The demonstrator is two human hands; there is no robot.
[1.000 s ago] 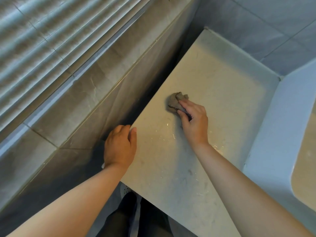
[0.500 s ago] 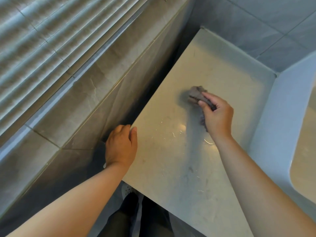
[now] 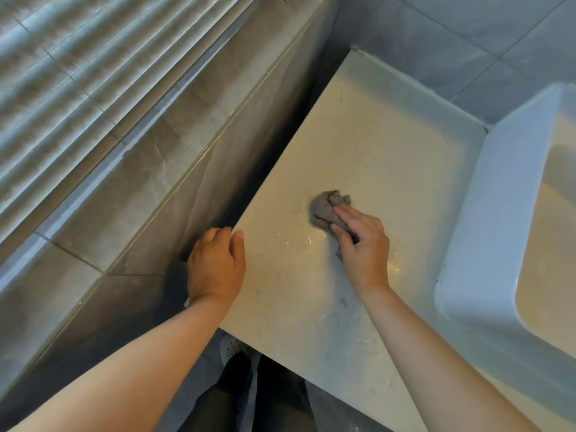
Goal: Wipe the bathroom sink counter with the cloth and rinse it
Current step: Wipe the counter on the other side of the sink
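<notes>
A crumpled grey-brown cloth (image 3: 327, 207) lies bunched on the pale stone counter (image 3: 389, 145), near its middle. My right hand (image 3: 363, 244) presses down on the cloth's near side, fingers over it, with part of the cloth hidden under the palm. My left hand (image 3: 216, 266) grips the counter's left edge, fingers curled over the side and thumb on top. Thin wet streaks glint on the counter between the two hands. The white raised sink basin (image 3: 486, 244) stands at the right end of the counter.
A grey tiled ledge (image 3: 149, 169) runs along the left, with a narrow dark gap between it and the counter. Grey wall tiles (image 3: 467, 35) close the back. Window blinds (image 3: 78, 51) fill the upper left. My dark trousers and a white slipper (image 3: 230, 347) show below the counter's front edge.
My right hand slid the cloth from the left-middle of the counter to the right and farther back, then drew it nearer and to the left again. The left hand stayed on the edge.
</notes>
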